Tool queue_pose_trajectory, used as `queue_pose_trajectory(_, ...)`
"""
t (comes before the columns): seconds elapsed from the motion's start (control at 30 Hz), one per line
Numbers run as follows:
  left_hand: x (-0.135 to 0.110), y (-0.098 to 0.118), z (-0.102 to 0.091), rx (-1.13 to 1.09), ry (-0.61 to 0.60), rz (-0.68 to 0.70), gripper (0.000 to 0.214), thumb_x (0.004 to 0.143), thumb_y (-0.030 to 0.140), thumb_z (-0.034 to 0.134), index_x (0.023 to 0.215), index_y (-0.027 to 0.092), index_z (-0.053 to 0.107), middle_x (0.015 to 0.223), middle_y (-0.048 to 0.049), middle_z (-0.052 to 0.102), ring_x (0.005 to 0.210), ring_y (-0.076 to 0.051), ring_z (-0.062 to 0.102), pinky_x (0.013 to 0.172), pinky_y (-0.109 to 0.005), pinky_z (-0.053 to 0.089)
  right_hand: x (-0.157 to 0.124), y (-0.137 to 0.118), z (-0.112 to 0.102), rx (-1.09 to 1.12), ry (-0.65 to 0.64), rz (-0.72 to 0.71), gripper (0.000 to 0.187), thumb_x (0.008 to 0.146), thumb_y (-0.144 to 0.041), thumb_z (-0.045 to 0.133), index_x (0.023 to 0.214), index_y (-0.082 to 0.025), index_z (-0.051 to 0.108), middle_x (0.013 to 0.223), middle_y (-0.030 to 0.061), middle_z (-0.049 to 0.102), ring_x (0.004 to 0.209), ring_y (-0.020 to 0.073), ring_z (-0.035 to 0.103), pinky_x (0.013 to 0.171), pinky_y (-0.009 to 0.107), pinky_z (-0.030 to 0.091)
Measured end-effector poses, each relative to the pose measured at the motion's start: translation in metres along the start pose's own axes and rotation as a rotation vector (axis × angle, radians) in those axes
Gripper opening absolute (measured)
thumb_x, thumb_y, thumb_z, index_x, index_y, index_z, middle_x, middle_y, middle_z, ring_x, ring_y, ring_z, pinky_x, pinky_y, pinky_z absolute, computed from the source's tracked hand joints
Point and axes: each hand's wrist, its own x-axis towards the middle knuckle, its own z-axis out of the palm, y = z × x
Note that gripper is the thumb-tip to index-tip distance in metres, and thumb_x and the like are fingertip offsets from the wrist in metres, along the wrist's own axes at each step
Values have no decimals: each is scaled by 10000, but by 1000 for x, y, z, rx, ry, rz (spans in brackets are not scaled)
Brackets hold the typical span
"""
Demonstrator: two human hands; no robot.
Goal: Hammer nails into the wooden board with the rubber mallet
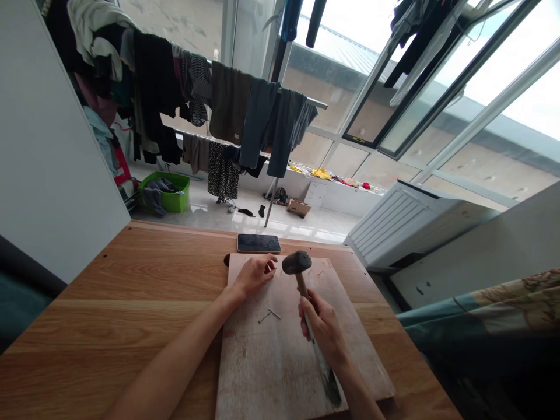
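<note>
My right hand (321, 324) is wrapped round the wooden handle of a hammer (297, 263), its dark head raised above the board. On the far left part of the wooden board (262, 373), my left hand (256, 275) has its fingers curled in; whatever they pinch, if anything, is too small to make out. Two loose nails (274, 314) lie on the board between my hands, one beside the other. Beyond the hammer head, a few thin nail-like bits (321, 272) show near the board's far edge. The board lies flat on a wooden table (144, 303).
A phone (258, 242) lies at the table's far edge, just behind the board. Past the table stand a drying rack with clothes (230, 105), a green tub (175, 201) and a white ribbed appliance (394, 224). A patterned curtain (490, 303) hangs at right.
</note>
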Motion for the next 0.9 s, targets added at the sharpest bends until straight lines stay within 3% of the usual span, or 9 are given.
queue_pose_trajectory(0.27, -1, -1, 2, 45, -7, -3, 512, 774, 99, 597, 1273, 206, 555, 842, -6, 719, 675, -137, 648, 656, -234, 497, 10, -12, 11, -181, -15, -14, 331, 883, -494, 490, 921, -183, 594, 591, -59, 542, 337, 76, 486, 302, 169, 354)
queue_pose_trajectory(0.4, -1, 2, 2, 54, -14, -14, 507, 774, 95, 575, 1270, 197, 531, 861, -4, 680, 682, -138, 635, 670, -245, 495, 8, -8, 6, -175, -41, -16, 328, 883, -505, 498, 853, -187, 572, 604, -52, 547, 340, 73, 483, 297, 168, 347)
queue_pose_trajectory(0.5, -3, 13, -9, 135, 28, -22, 408, 768, 148, 602, 1172, 186, 559, 978, -31, 604, 724, -144, 607, 713, -273, 504, 0, 0, -3, -128, -35, 11, 350, 876, -530, 519, 860, -185, 572, 615, -54, 532, 348, 73, 479, 297, 173, 352)
queue_pose_trajectory(0.57, -6, 26, -20, 226, -67, -18, 302, 751, 193, 640, 1049, 201, 601, 1020, -35, 560, 735, -150, 596, 723, -284, 502, -7, 6, -10, -83, -33, 58, 368, 866, -549, 533, 875, -183, 575, 628, -54, 524, 352, 73, 475, 296, 177, 357)
queue_pose_trajectory(0.63, -11, 41, -27, 324, -279, 20, 215, 717, 249, 697, 921, 217, 637, 1007, -31, 558, 732, -163, 595, 697, -286, 495, -15, 13, -15, -61, -40, 101, 385, 852, -565, 548, 855, -181, 574, 628, -49, 527, 358, 77, 483, 295, 179, 362)
queue_pose_trajectory(0.73, -22, 59, -20, 470, -512, 137, 202, 627, 303, 786, 752, 205, 661, 962, -59, 605, 775, -214, 607, 676, -304, 495, -22, 21, -18, -59, -27, 150, 412, 814, -588, 590, 867, -179, 592, 589, -51, 523, 357, 89, 490, 295, 182, 371)
queue_pose_trajectory(0.9, -35, 73, 10, 597, -558, 297, 122, 633, 214, 773, 709, 152, 702, 976, -152, 676, 884, -286, 633, 726, -350, 519, -24, 26, -17, -26, -2, 149, 473, 794, -602, 607, 980, -167, 612, 553, -62, 514, 349, 98, 485, 295, 191, 385)
